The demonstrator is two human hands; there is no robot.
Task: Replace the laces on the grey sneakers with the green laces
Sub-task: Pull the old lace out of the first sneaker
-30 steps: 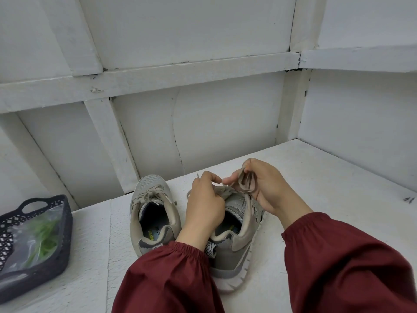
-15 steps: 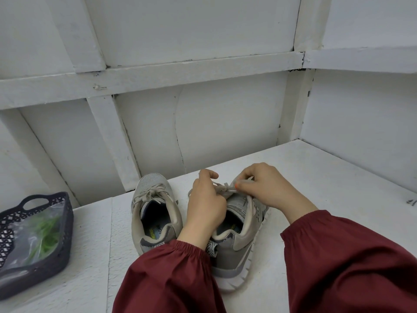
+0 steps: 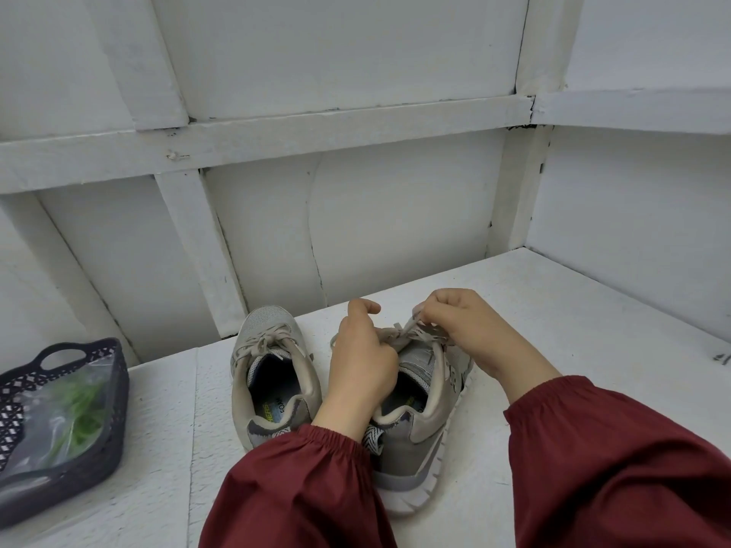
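Note:
Two grey sneakers stand side by side on the white table. The left sneaker [image 3: 273, 373] still has its beige lace tied. My left hand [image 3: 362, 363] and my right hand [image 3: 470, 330] are both over the right sneaker [image 3: 425, 425]. Each hand pinches a part of that shoe's beige lace [image 3: 399, 335] above the tongue. The lace's lower rows are hidden behind my hands. The green laces [image 3: 77, 409] lie in a clear plastic bag inside a dark basket [image 3: 114, 389] at the far left.
White panelled walls [image 3: 395, 215] close in behind the sneakers and on the right [image 3: 633, 215]. The white table [image 3: 573, 310] stretches bare to the right of my hands and in front of the basket.
My right hand has come down from a raised position with a lace loop to the shoe's tongue. Both hands now work the lace close together. The view has shifted slightly.

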